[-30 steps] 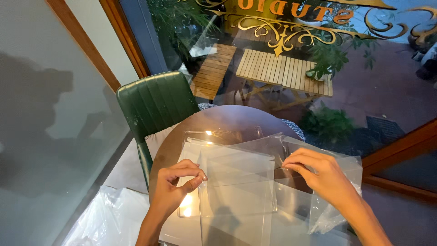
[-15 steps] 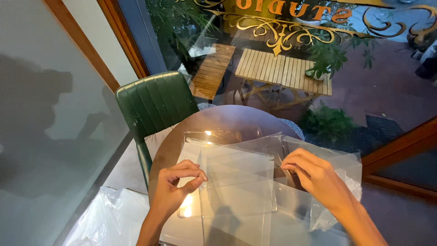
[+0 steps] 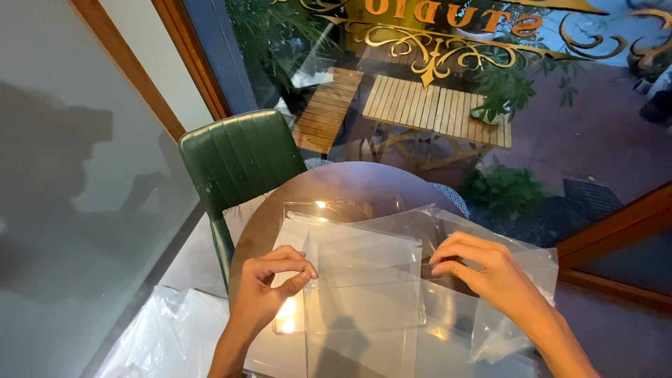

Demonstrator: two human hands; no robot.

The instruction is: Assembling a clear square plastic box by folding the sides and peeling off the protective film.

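head view | left hand pinched on left edge of clear plastic sheet | right hand pressed, fingers curled, on its right edge — sheet held flat between both, long axis running away | round table beneath | green chair beyond
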